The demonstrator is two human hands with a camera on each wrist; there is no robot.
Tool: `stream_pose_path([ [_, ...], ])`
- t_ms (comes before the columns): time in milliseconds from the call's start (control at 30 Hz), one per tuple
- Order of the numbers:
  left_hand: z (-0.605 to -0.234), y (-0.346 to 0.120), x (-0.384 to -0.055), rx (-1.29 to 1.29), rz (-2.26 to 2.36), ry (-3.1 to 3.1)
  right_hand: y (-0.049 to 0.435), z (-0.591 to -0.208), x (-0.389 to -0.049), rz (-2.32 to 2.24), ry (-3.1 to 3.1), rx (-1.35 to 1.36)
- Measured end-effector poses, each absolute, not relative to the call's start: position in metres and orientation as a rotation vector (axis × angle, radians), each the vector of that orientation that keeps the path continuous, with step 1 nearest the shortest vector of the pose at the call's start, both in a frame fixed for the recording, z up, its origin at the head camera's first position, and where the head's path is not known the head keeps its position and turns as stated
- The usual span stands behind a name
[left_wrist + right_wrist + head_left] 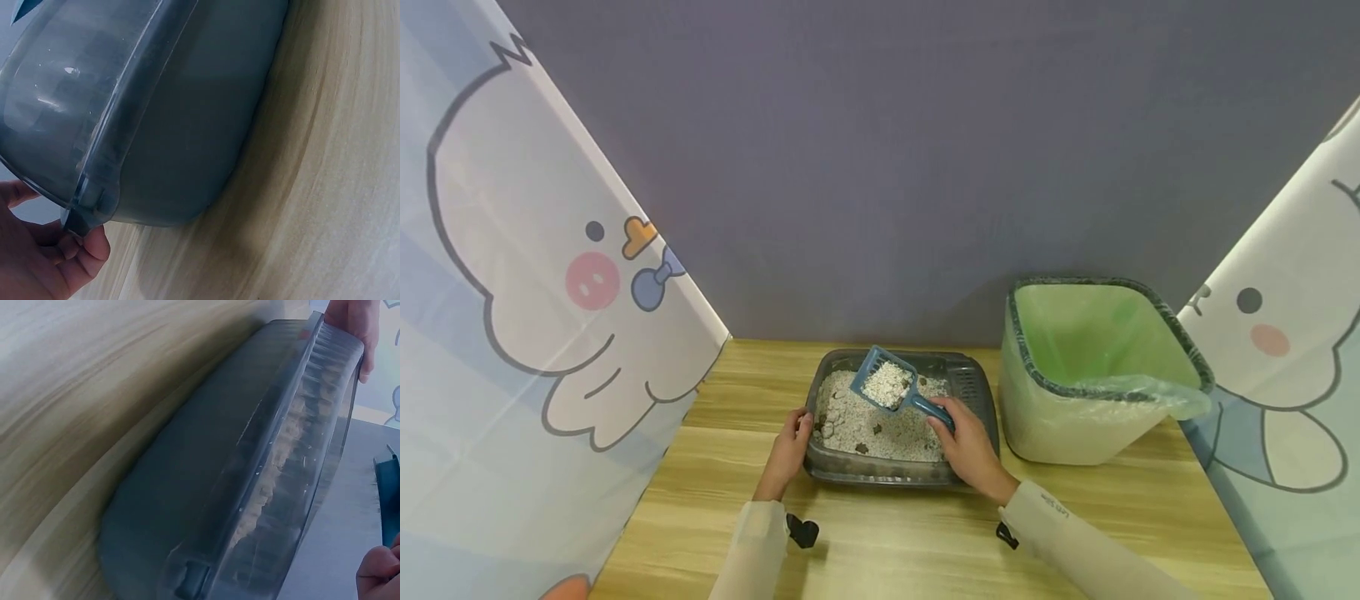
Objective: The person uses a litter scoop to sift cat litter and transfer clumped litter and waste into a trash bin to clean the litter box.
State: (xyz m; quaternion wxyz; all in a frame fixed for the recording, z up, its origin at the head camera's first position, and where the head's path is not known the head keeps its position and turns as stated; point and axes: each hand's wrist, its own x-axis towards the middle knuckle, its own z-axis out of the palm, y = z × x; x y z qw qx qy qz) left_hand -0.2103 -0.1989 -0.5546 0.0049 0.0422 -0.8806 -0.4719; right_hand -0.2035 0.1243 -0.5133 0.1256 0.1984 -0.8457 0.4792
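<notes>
A dark grey litter box (880,475) holds pale litter (895,429) with several small brown lumps (861,448) in it. My right hand (966,442) grips the handle of a blue litter scoop (934,410), whose slotted head is raised over the box and carries a heap of litter. At the box's left side, my left hand (792,442) holds the rim; in the left wrist view its fingers (94,244) curl under a corner of the rim. Only part of the scoop (389,487) and of the right hand shows in the right wrist view.
To the right of the box stands a white bin (1060,429) with a dark rim and a translucent green liner bag. Both are on a wood-grain table (880,542). A grey panel (865,167) rises behind, and printed cartoon sheets hang at both sides.
</notes>
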Motion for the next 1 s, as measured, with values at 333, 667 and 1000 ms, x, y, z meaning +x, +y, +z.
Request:
stream_pose_path([
  [333, -0.557, -0.2, -0.213, 0.088, -1.462, -2.714, 0.127, -0.51, -0.207, 1.431, -2.477, 0.564],
  [667, -0.556, -0.199, -0.212, 0.176, -1.495, -2.767, 0.13, -0.502, -0.205, 1.399, -2.526, 0.589],
  [1000, -0.556, -0.199, -0.212, 0.169, -1.51, -2.763, 0.13, -0.501, -0.205, 1.351, -2.443, 0.605],
])
